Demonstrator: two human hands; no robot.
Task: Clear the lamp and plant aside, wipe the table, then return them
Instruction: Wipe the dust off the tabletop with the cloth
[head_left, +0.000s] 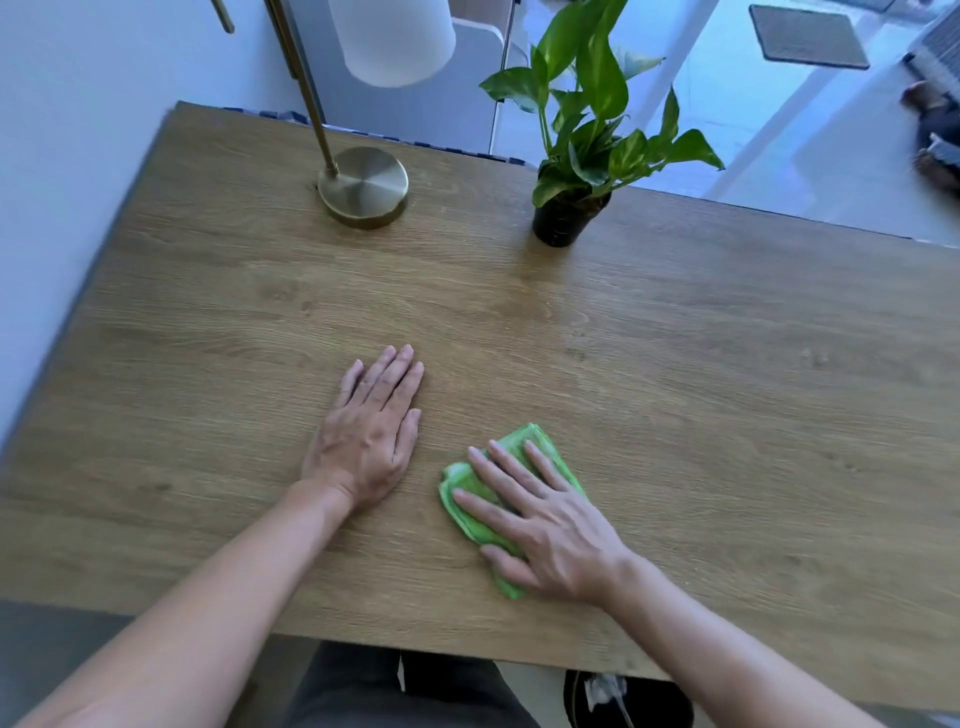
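From the head view, the left hand (371, 428) lies flat, fingers straight, on the wooden counter (727, 364), holding nothing. The right hand (545, 519) presses a folded green cloth (540, 441) onto the counter with straight, spread fingers. At the far edge stand the brass lamp (362, 187) and, to its right and well apart, the potted plant (571, 171).

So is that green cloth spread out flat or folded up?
Folded up. The green cloth sits as a thick, layered wad under the right hand, whose straight fingers press it to the table.
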